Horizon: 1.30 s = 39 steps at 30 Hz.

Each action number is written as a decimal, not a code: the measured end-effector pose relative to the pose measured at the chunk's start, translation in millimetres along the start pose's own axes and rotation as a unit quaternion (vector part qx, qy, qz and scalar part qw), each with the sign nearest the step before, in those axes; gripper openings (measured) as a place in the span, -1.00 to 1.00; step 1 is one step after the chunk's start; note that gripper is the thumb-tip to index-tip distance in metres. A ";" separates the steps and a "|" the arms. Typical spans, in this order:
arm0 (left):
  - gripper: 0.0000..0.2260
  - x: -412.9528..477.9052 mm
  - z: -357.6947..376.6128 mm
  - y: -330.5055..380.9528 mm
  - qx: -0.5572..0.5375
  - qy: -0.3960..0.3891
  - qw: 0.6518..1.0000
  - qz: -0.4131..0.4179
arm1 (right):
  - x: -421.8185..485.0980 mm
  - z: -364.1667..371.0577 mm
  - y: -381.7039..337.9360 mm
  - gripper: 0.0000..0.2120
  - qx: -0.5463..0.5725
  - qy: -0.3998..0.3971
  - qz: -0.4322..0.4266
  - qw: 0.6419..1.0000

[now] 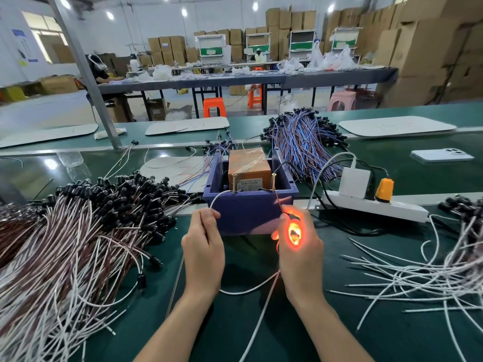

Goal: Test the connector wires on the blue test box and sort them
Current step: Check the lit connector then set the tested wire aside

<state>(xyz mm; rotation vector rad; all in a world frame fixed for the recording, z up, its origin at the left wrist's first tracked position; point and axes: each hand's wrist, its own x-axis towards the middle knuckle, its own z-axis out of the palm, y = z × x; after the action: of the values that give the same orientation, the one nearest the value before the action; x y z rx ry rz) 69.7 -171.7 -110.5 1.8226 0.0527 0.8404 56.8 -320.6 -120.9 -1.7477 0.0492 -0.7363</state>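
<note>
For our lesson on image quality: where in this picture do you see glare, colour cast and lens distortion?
Head view: an orange glow inside the right hand blows out and tints its fingers; ceiling lamps reflect on the glossy green table; wide-angle bending curves the far tables.

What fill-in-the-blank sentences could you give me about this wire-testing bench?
1. The left hand pinches a ____ wire leading to the blue test box.
2. The lamp held in the right hand glows ____.
3. Two ____ stand on the box's front rim.
4. The power strip lies to the box's ____.
Missing words: white; orange; screws; right.
</note>
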 end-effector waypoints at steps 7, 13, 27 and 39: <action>-0.74 -0.3 -0.7 1.6 -0.002 -0.001 1.000 0.001 | -1.9 -1.5 -9.0 -0.56 0.026 0.002 -0.013 1.000; -0.74 0.1 -0.9 1.0 0.004 0.000 1.000 -0.001 | -1.3 -0.5 -4.0 -0.67 0.022 0.006 -0.005 1.000; -0.71 6.6 -6.0 -0.1 -0.048 0.073 0.993 -0.082 | -4.6 -4.0 -4.4 -0.89 0.020 -0.014 0.008 1.000; -0.55 -1.9 -19.8 1.1 0.055 0.067 0.994 -0.065 | -20.8 -21.7 -22.9 -0.74 0.033 -0.032 0.051 0.998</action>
<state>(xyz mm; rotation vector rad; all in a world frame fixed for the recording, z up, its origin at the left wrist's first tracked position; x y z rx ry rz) 56.7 -157.0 -107.2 1.8419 0.3057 0.8798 21.7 -323.6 -107.2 -1.6922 0.0679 -0.6009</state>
